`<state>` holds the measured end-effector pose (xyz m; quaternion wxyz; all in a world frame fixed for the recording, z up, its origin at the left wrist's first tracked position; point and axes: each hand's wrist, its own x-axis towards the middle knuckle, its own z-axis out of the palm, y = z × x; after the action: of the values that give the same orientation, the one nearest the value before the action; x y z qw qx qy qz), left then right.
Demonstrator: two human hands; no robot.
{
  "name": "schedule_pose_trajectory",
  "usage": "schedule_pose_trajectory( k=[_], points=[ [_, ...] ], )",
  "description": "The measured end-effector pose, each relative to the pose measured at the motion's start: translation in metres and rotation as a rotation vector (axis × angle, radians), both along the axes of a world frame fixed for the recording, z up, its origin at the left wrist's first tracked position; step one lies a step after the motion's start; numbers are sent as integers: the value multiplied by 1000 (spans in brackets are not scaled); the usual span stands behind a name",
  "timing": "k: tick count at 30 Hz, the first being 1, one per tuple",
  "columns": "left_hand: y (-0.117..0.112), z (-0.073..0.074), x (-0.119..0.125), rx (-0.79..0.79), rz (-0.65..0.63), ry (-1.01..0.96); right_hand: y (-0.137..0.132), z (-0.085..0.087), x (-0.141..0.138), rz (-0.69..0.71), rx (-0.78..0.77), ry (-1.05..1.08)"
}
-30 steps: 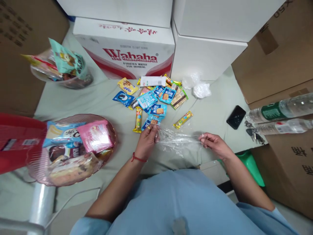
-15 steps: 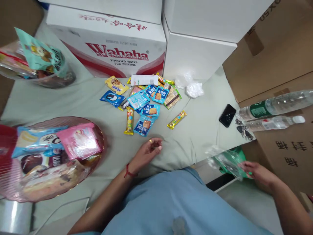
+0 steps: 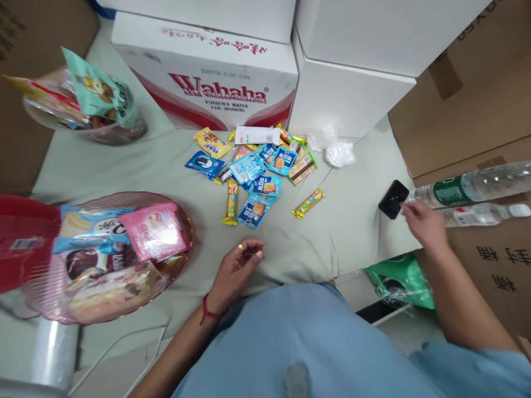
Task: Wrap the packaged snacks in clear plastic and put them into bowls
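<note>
My left hand (image 3: 239,267), with a ring and a red cord at the wrist, rests on the cloth-covered table. Its fingers are loosely curled and apart, holding nothing. Just beyond it lie a blue snack packet (image 3: 254,210) and a yellow wrapped bar (image 3: 232,203); another wrapped bar (image 3: 308,203) lies apart to the right. At the table's right edge, my right hand (image 3: 422,224) is beside a black phone (image 3: 393,199), fingers drawn together. Whatever they may hold is hidden. Below that arm, crumpled clear plastic (image 3: 400,293) lies against a green bag (image 3: 409,273).
Several snack packets (image 3: 249,166) lie before the Wahaha box (image 3: 215,83). A pink tray (image 3: 188,221) of packaged bread stands left, with a snack tub (image 3: 112,132) behind. Two bottles (image 3: 481,214) and cardboard boxes (image 3: 468,110) are at right.
My right hand has let go of the clear plastic at the green bag and moved up beside the phone, covering the keys. My left hand stays nearly in place. The view has shifted slightly.
</note>
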<state>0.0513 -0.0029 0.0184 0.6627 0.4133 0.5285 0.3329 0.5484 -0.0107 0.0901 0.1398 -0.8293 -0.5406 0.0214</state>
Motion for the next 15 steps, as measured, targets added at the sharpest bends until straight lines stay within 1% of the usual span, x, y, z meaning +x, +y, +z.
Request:
schedule_pose_trajectory(
  k=[2,3,4,6,8,9,11,13,15],
  points=[
    [-6,4,-6,20,24,31,67,-14,-36,156,56,23],
    [-10,5,-9,24,42,46,99,-19,-55,211,79,25],
    [-15,5,-14,22,64,60,129,-24,-74,233,90,5],
    [-28,5,-23,2,114,85,181,-33,-106,209,97,-44],
    [-41,2,-33,-20,165,112,220,-40,-128,215,67,-63],
    [-48,1,-38,-26,190,129,234,-42,-134,222,35,-77],
    [-60,-3,-47,-33,235,163,251,-41,-139,252,-18,-100],
    [-67,-7,-52,-49,263,180,257,-31,-135,282,-8,-91],
    [-69,-10,-54,-68,272,173,255,-14,-125,288,44,-18]
  ],
)
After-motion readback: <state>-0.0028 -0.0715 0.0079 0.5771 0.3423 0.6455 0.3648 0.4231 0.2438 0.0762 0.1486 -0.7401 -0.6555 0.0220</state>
